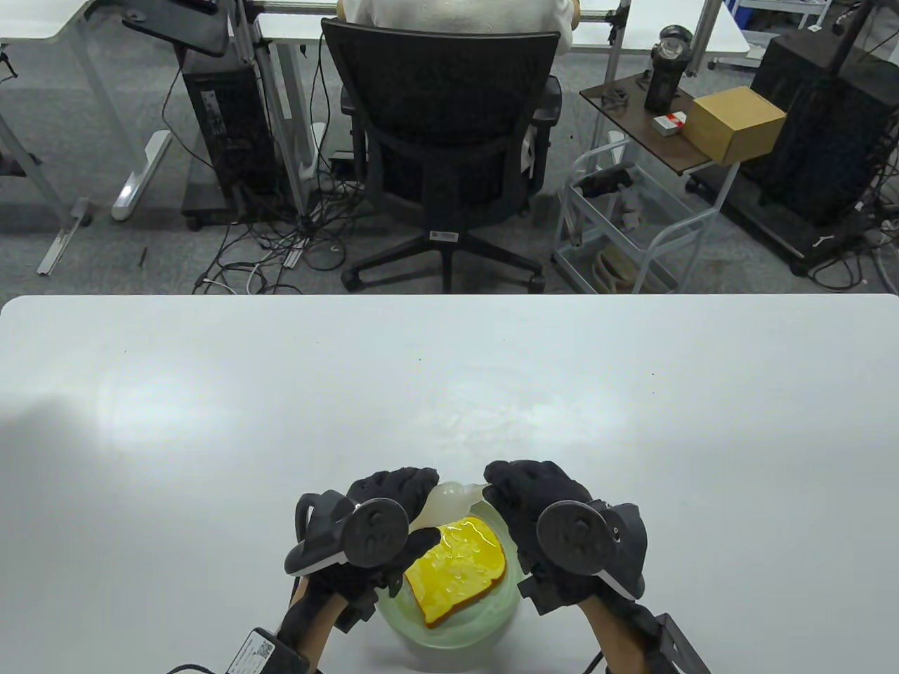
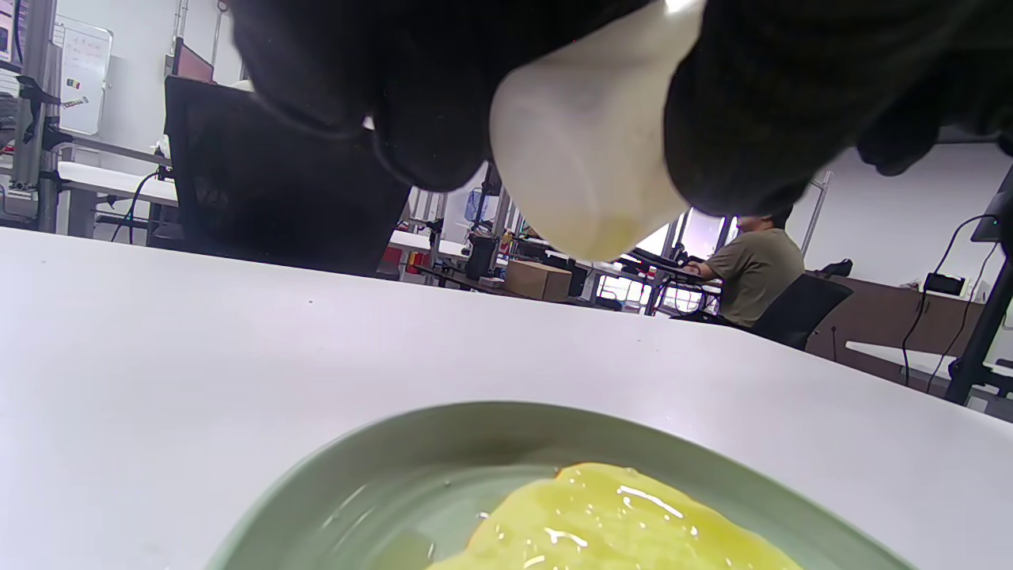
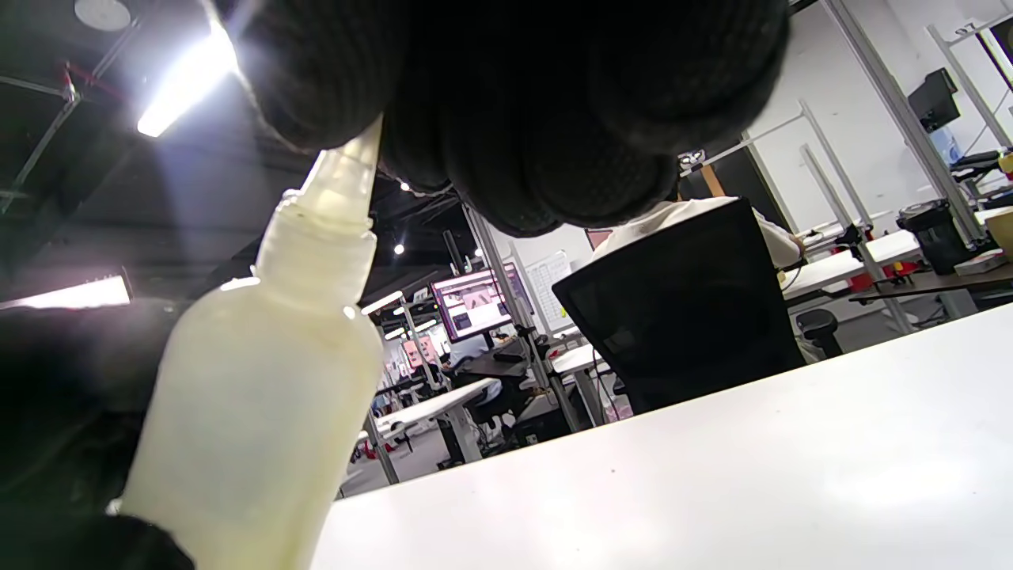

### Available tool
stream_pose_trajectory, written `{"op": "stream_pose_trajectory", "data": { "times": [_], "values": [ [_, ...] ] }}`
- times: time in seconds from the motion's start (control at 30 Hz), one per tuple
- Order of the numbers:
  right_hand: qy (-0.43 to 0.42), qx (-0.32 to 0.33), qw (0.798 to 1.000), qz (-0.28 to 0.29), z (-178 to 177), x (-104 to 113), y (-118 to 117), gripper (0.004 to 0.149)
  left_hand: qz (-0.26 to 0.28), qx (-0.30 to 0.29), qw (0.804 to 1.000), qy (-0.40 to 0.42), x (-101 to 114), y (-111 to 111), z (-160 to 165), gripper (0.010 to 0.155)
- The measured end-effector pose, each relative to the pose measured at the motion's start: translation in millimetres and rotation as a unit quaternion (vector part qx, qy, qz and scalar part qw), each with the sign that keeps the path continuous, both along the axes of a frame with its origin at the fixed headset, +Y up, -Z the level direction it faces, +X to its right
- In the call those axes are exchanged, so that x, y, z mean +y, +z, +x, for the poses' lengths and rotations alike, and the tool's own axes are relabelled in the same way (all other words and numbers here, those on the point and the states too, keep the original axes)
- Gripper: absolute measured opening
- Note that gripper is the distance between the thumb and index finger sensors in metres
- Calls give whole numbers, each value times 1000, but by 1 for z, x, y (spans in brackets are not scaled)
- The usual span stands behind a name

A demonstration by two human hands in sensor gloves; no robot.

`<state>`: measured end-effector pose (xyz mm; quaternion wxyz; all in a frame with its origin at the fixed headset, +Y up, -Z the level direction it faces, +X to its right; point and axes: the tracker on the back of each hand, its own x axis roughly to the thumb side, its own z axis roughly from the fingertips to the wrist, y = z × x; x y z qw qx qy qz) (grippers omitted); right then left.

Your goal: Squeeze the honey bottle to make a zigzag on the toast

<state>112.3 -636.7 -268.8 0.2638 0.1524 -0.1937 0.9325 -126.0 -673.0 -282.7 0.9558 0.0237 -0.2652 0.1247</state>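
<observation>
Two hands, one honey bottle, one toast

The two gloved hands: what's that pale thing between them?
A translucent honey bottle, seen in the table view: the left hand holds its body, the right hand its nozzle, above the toast.

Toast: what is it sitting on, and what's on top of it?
The toast lies on a pale green plate and shines with glossy streaks. The left hand covers its near-left edge; whether the streaks form a zigzag cannot be told.
</observation>
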Motion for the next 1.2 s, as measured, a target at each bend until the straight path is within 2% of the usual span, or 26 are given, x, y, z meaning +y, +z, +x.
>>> {"op": "stream_pose_trajectory", "data": {
  "times": [0.13,0.57,0.9,1.2],
  "values": [
    [-19,11,1000,-9,2,1,0,46,2,-1,1000,4,1,0,0,78],
    [11,-12,1000,11,-4,-2,1,40,14,-1,1000,-9,1,2,2,78],
    [-25,-2,1000,-1,3,1,0,45,-2,-4,1000,3,2,1,0,78],
    [-52,18,998,-17,2,0,-1,39,17,0,1000,-5,1,2,0,78]
  ]
}}
